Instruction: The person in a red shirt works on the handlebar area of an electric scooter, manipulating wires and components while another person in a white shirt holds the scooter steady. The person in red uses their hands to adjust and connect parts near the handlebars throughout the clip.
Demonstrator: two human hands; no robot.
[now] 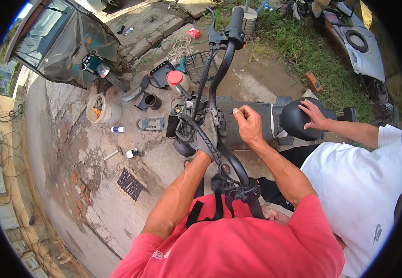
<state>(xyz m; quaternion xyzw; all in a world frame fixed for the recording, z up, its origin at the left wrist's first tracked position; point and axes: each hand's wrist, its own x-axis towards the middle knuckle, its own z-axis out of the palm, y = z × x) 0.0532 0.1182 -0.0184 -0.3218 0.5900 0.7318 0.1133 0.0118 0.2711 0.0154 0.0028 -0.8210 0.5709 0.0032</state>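
Note:
An electric scooter or motorbike stands in front of me, its black handlebar (pixel 217 81) running from far to near. My left hand (pixel 204 144) reaches in among the black cables (pixel 201 132) at the steering head; it looks grey, and its fingers are mostly hidden. Over the dark footboard (pixel 238 129), just right of the handlebar stem, my right hand (pixel 248 124) is closed, thumb against the fingers. A small dark tip shows at its upper left, too small to name. The front of the bike is uncovered, with a wiring and lamp area (pixel 182 123) exposed.
A co-worker in a white shirt (pixel 354 180) rests a hand on the black seat (pixel 300 119). Left lie a white bucket (pixel 103 110), a hammer (pixel 113 153), a blue-white bottle (pixel 117 129) and a dark grate (pixel 130 184). Beyond are a red-lidded jar (pixel 175 78) and a covered three-wheeler (pixel 66 46).

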